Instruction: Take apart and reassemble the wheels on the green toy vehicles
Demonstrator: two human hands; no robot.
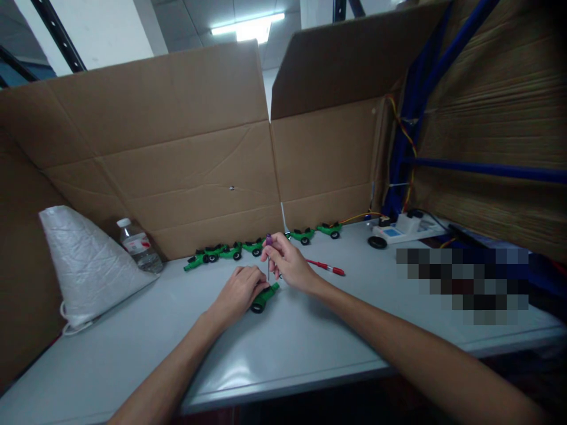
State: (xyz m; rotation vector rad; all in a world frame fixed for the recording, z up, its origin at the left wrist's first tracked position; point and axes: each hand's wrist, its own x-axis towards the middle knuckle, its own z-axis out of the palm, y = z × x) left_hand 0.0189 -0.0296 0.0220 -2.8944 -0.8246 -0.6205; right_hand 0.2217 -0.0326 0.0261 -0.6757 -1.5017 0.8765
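My left hand (240, 291) is closed over a small green toy car (266, 297) with black wheels, pressing it to the grey table (310, 342). My right hand (287, 262) pinches a small screwdriver (268, 255) with a purple handle, held upright with its thin shaft pointing down at the car. Behind my hands, a row of several more green toy cars (230, 252) lines the foot of the cardboard wall.
A red pen (328, 268) lies just right of my right hand. A water bottle (138, 245) and a white bag (84, 262) stand at the left. A white device (398, 229) with cables sits at the back right. Cardboard panels (186, 153) enclose the table.
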